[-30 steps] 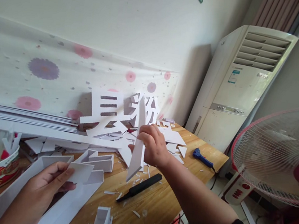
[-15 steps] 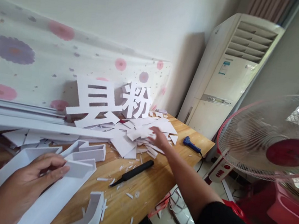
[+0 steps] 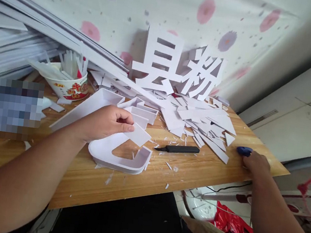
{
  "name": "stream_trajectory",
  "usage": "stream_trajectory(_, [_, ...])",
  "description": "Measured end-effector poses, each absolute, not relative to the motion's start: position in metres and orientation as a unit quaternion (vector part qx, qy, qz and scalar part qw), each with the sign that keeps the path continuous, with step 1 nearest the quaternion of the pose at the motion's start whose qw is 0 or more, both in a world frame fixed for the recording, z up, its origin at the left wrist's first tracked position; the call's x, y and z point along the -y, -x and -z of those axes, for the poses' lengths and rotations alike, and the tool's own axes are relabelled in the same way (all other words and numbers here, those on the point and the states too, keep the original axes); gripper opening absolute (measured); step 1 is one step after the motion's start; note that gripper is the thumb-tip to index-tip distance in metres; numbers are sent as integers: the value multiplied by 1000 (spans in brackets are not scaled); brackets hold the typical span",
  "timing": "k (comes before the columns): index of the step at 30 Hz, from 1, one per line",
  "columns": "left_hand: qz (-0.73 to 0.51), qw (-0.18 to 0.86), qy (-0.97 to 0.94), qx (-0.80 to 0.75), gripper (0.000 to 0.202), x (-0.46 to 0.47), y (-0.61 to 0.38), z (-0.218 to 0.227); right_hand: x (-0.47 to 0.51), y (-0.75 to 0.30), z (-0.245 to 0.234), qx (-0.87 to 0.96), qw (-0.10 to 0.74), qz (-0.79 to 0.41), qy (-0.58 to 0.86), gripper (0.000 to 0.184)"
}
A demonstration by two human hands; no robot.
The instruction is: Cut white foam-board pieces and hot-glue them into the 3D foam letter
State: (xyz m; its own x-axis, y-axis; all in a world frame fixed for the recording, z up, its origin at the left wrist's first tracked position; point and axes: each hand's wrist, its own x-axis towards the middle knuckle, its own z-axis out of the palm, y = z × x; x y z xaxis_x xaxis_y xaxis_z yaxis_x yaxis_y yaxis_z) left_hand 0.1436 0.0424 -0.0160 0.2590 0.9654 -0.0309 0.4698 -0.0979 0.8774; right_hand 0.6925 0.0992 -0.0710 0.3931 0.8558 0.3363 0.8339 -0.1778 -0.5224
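My left hand [image 3: 106, 121] is closed in a pinch on a small white foam-board piece [image 3: 139, 134], held over a curved white channel shape [image 3: 119, 156] on the wooden table [image 3: 194, 170]. My right hand [image 3: 254, 163] reaches the table's right edge and rests on a blue glue gun [image 3: 244, 151]; its fingers are hidden behind the back of the hand. A black utility knife [image 3: 178, 149] lies between my two hands.
White cut-out characters [image 3: 178, 68] lean on the flowered wall covering behind a heap of white offcuts [image 3: 200, 124]. A patterned bowl [image 3: 70, 87] with white strips and stacked white boards [image 3: 14, 44] sit at left. A red bag [image 3: 232, 226] lies below.
My right hand let go of the long white piece, passed over the offcuts and moved right onto the blue glue gun. The view swung down and left. My left hand keeps its piece.
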Motion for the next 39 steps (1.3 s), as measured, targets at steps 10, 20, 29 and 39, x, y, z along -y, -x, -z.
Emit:
stream_trajectory(10, [-260, 391, -717, -515, 24, -50, -139, 21, -70, -573, 32, 548, 567, -199, 582, 30])
stream_trajectory(20, [-318, 356, -688, -546, 22, -47, -137, 15, -69, -424, 35, 687, 387, -531, 310, 19])
stream_trajectory(29, [-352, 259, -663, -608, 26, -44, -142, 24, -65, -403, 65, 762, 416, -377, 324, 14])
stream_trajectory(39, [-377, 285, -639, -607, 26, -39, -152, 25, -62, -397, 51, 843, 387, -269, 260, 5])
